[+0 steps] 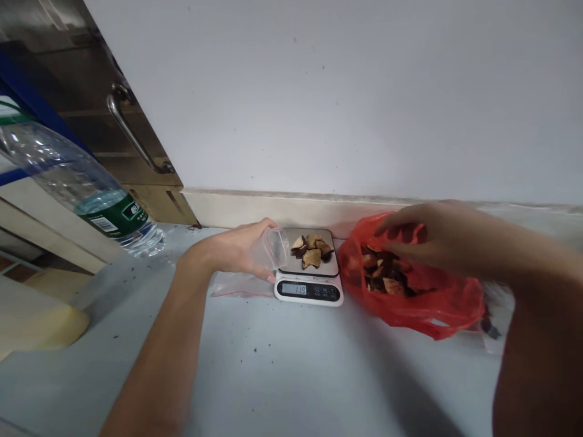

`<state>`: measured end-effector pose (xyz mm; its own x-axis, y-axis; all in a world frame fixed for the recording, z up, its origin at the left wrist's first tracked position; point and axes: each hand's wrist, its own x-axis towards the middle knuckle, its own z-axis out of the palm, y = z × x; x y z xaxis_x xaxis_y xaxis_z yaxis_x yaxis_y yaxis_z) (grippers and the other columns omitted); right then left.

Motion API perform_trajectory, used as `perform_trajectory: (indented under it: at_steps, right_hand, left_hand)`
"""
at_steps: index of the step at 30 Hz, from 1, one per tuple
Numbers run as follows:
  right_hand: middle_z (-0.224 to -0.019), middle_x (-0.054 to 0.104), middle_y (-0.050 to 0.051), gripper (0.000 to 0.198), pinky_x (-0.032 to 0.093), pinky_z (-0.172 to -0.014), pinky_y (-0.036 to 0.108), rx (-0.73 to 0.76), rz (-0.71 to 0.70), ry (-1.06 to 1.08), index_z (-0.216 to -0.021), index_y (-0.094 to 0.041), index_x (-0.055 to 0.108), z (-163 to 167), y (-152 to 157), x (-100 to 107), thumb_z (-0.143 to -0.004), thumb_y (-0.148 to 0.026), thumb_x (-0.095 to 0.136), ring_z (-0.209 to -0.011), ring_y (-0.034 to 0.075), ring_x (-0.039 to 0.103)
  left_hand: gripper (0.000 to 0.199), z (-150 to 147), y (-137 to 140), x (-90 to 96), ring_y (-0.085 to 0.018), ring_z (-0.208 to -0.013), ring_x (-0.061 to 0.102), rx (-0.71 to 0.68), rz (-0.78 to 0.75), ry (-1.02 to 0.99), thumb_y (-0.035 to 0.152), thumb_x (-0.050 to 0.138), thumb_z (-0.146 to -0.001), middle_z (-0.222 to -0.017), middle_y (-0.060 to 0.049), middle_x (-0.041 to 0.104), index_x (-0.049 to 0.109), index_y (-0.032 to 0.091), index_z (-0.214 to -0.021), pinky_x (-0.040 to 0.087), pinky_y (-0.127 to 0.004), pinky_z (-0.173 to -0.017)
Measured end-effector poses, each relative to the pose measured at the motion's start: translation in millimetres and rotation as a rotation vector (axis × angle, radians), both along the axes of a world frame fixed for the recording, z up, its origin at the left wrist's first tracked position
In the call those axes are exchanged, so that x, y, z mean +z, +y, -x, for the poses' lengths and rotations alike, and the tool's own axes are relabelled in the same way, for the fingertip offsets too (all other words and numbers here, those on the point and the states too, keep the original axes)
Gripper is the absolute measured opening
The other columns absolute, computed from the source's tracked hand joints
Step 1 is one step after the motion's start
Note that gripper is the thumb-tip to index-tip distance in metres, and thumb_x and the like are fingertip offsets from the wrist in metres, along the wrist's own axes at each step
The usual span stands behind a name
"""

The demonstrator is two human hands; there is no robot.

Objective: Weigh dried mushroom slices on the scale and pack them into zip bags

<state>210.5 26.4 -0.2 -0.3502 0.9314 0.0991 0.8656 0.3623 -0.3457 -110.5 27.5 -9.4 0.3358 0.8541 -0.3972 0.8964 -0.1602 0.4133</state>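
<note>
My left hand (243, 247) grips a clear plastic zip bag (275, 247), its mouth held apart at the left edge of a small digital scale (336, 289). Several brown, dried, shell-like pieces (312, 258) lie on the scale's metal plate, and the display shows digits like 119, any decimal point being hard to make out. To the right, a red plastic bag (437, 309) lies with its mouth spread around more brown pieces (387, 276). Over this bag is my right hand (423, 233), slightly blurred, fingers and thumb apart with nothing seen between them.
A large water bottle (116, 212) with a green label stands at the left. Beneath my left hand lies another clear bag (237, 285) with a red seal line. A white wall (337, 109) rises behind the grey surface (282, 376), where dark crumbs are scattered. A metal handle (136, 133) shows upper left.
</note>
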Motion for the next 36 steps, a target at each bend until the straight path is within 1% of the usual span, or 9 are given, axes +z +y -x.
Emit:
perform_trajectory:
  at_steps: [4, 8, 12, 16, 20, 25, 30, 33, 36]
  right_hand:
    - [-0.088, 0.081, 0.003, 0.021, 0.050, -0.053, 0.029, -0.060, -0.007, -0.028, -0.091, -0.030, 0.081, 14, -2, 5, -0.082, -0.021, 0.065, -0.068, 0.022, 0.070]
    - [-0.088, 0.080, 0.003, 0.020, 0.054, -0.061, 0.026, 0.017, -0.006, 0.035, -0.098, -0.025, 0.080, 43, -7, 13, -0.088, -0.027, 0.063, -0.072, 0.018, 0.072]
    - [-0.089, 0.081, 0.003, 0.020, 0.055, -0.065, 0.025, 0.028, 0.042, 0.115, -0.104, -0.020, 0.079, 66, -8, 13, -0.090, -0.022, 0.065, -0.073, 0.016, 0.073]
    - [-0.099, 0.081, 0.006, 0.024, 0.055, -0.071, 0.025, -0.019, 0.133, 0.128, -0.113, -0.020, 0.076, 80, -2, 4, -0.092, -0.022, 0.065, -0.086, 0.019, 0.075]
    - [-0.115, 0.079, 0.009, 0.031, 0.053, -0.072, 0.028, -0.113, 0.276, 0.012, -0.120, -0.021, 0.074, 88, 5, -6, -0.090, -0.027, 0.068, -0.098, 0.024, 0.073]
    - [-0.123, 0.075, 0.013, 0.043, 0.052, -0.070, 0.028, -0.107, 0.374, -0.071, -0.117, -0.021, 0.073, 94, 10, -14, -0.076, -0.032, 0.082, -0.105, 0.028, 0.071]
    - [-0.114, 0.077, 0.014, 0.036, 0.050, -0.064, 0.028, -0.102, 0.362, -0.092, -0.105, -0.020, 0.073, 102, 16, -25, -0.072, -0.030, 0.082, -0.098, 0.028, 0.073]
    - [-0.110, 0.078, 0.012, 0.026, 0.049, -0.062, 0.027, -0.118, 0.368, -0.071, -0.097, -0.022, 0.073, 103, 19, -29, -0.072, -0.023, 0.080, -0.095, 0.026, 0.073]
    - [-0.105, 0.078, 0.011, 0.028, 0.048, -0.063, 0.025, -0.127, 0.366, -0.053, -0.099, -0.021, 0.074, 101, 21, -30, -0.071, -0.014, 0.076, -0.094, 0.025, 0.072]
  left_hand:
    - [0.100, 0, 1, -0.6, -0.035, -0.121, 0.061, 0.005, 0.005, -0.004, 0.058, 0.080, -0.064, -0.150, -0.012, 0.053, 0.037, 0.029, -0.150, 0.049, -0.042, -0.100]
    - [0.100, 2, 3, -2.7, -0.035, -0.125, 0.060, -0.012, -0.012, -0.025, 0.058, 0.081, -0.062, -0.146, -0.012, 0.057, 0.040, 0.027, -0.148, 0.049, -0.040, -0.100]
    - [0.098, 3, 4, -3.7, -0.035, -0.127, 0.059, -0.010, -0.009, -0.003, 0.058, 0.079, -0.064, -0.149, -0.011, 0.055, 0.039, 0.029, -0.150, 0.048, -0.041, -0.101]
    - [0.097, 3, 4, -2.2, -0.034, -0.127, 0.059, -0.013, -0.006, 0.009, 0.056, 0.079, -0.065, -0.149, -0.010, 0.055, 0.039, 0.030, -0.150, 0.048, -0.039, -0.101]
    - [0.098, 4, 5, -1.1, -0.034, -0.124, 0.061, 0.003, 0.015, 0.046, 0.054, 0.079, -0.065, -0.150, -0.010, 0.055, 0.038, 0.031, -0.151, 0.049, -0.039, -0.098]
    - [0.092, 6, 7, -1.4, -0.035, -0.124, 0.060, -0.008, 0.023, 0.059, 0.055, 0.079, -0.067, -0.147, -0.010, 0.058, 0.039, 0.034, -0.148, 0.049, -0.040, -0.096]
    - [0.086, 2, 6, 0.7, -0.035, -0.118, 0.062, -0.022, 0.029, 0.050, 0.052, 0.080, -0.068, -0.138, -0.010, 0.063, 0.043, 0.030, -0.143, 0.048, -0.041, -0.095]
    - [0.081, -1, 5, 1.2, -0.033, -0.116, 0.063, -0.030, 0.029, 0.053, 0.052, 0.079, -0.069, -0.133, -0.008, 0.066, 0.046, 0.030, -0.139, 0.049, -0.039, -0.092]
    - [0.079, -2, 5, 0.4, -0.033, -0.114, 0.064, -0.033, 0.028, 0.061, 0.053, 0.078, -0.069, -0.130, -0.008, 0.067, 0.046, 0.031, -0.138, 0.049, -0.038, -0.090]
